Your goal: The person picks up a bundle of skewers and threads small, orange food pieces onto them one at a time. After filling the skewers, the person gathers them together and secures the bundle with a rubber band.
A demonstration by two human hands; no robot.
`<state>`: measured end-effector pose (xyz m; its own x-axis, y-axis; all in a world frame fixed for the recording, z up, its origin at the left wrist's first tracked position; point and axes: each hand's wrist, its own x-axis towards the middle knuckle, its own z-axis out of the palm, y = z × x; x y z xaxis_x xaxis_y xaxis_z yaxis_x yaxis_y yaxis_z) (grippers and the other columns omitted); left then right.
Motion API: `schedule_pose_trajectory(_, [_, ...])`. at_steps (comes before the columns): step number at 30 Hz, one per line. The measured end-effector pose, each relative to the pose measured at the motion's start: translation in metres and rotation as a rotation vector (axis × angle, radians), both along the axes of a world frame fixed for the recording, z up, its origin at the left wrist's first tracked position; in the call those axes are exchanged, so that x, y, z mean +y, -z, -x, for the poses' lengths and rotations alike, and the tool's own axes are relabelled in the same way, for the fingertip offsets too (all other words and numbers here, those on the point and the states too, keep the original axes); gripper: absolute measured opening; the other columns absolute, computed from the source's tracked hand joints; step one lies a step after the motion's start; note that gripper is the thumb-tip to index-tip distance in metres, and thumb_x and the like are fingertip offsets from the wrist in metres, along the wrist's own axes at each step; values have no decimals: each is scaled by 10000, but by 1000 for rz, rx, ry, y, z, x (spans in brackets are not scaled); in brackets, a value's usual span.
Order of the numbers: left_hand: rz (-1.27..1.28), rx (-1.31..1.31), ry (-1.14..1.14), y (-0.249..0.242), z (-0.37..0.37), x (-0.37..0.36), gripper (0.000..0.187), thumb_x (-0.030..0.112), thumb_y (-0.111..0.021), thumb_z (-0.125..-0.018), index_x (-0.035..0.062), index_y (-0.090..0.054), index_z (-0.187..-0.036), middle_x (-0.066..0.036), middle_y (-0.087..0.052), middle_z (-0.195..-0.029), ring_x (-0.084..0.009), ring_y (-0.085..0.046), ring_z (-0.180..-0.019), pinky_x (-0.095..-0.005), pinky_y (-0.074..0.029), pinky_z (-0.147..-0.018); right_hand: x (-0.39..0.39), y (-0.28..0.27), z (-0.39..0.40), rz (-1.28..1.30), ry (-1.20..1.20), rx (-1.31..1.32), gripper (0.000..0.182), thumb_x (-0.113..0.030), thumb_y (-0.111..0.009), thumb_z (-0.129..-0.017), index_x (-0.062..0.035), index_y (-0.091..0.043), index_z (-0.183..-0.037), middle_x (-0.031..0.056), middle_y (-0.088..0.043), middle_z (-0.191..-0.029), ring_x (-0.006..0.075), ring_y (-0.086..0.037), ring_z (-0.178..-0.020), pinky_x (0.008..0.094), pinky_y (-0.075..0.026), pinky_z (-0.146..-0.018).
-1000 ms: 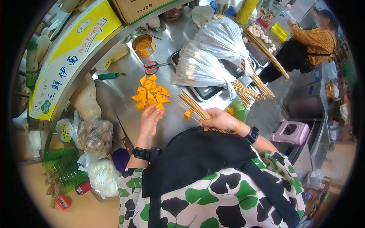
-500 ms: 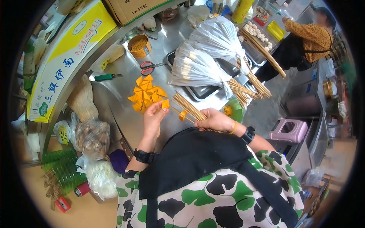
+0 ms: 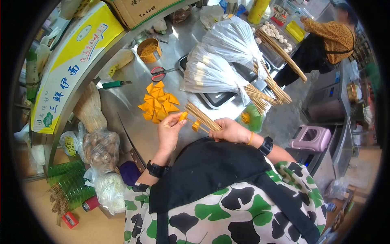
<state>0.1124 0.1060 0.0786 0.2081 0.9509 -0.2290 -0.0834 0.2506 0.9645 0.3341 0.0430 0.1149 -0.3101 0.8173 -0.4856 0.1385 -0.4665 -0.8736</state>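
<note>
My left hand (image 3: 170, 132) pinches an orange triangular piece (image 3: 183, 116) between thumb and fingers, at the tip of a thin skewer. My right hand (image 3: 231, 131) is closed around a bundle of wooden skewers (image 3: 202, 116), whose ends point up and to the left. Another orange piece (image 3: 196, 125) is threaded on the single skewer set apart from the bundle. Just beyond my left hand lies a heap of orange wedges (image 3: 156, 99) on the metal table (image 3: 138, 95).
White plastic bags (image 3: 211, 73) of skewered food rest on black trays (image 3: 217, 101). Red-handled scissors (image 3: 159, 74), a green-handled knife (image 3: 111, 84) and an open tin (image 3: 149, 51) are farther back. A long blade (image 3: 129, 136) lies left. Another person (image 3: 331, 38) stands at the right.
My left hand has moved right and slightly down, bringing its orange piece from beside the heap to the skewer tip. My right hand still grips the bundle.
</note>
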Motion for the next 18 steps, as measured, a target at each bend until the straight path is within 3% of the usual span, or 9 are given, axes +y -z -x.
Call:
schedule_pose_trajectory(6, [118, -38, 158, 4, -4, -6, 224, -35, -653, -806, -37, -625, -1028, -81, -662, -947, -112, -607, -840, -239, -493, -797, 1, -3, 3, 0, 4, -50, 150, -146, -628, -837, -1, -610, -867, 13, -606, -635, 66, -540, -537, 229, -433, -525])
schedule_pose_trajectory(10, [26, 49, 279, 7, -3, 15, 198, 8, -642, -825, -8, -636, -1022, -57, -655, -965, -116, -605, -844, -248, -492, -771, 8, -11, -3, 37, 10, -94, 175, -145, -612, -856, 8, -596, -939, 1, -590, -649, 58, -536, -533, 211, -436, -498])
schedule_pose_trajectory(13, [-284, 393, 160, 34, 10, 67, 266, 8, -656, -784, 33, -641, -1048, -69, -636, -1036, -186, -604, -937, -282, -487, -808, 6, -24, -8, 82, 105, -18, 208, -153, -596, -875, 12, -574, -1000, -20, -554, -661, 47, -527, -539, 196, -438, -479])
schedule_pose_trajectory(16, [-823, 939, 366, 38, 15, 102, 340, 2, -662, -746, 35, -627, -1082, -96, -606, -1081, -266, -556, -1026, -329, -451, -884, 4, -27, -14, 134, 154, 67, 222, -165, -586, -888, 10, -560, -1024, -34, -524, -674, 39, -516, -540, 190, -440, -476])
schedule_pose_trajectory(18, [-859, 1015, 496, 49, 12, 119, 356, -4, -666, -710, 55, -636, -1060, -106, -602, -1060, -298, -538, -1008, -359, -448, -877, 3, -26, -18, 158, 160, 128, 217, -169, -591, -889, 5, -563, -1016, -38, -519, -679, 37, -509, -538, 190, -441, -480])
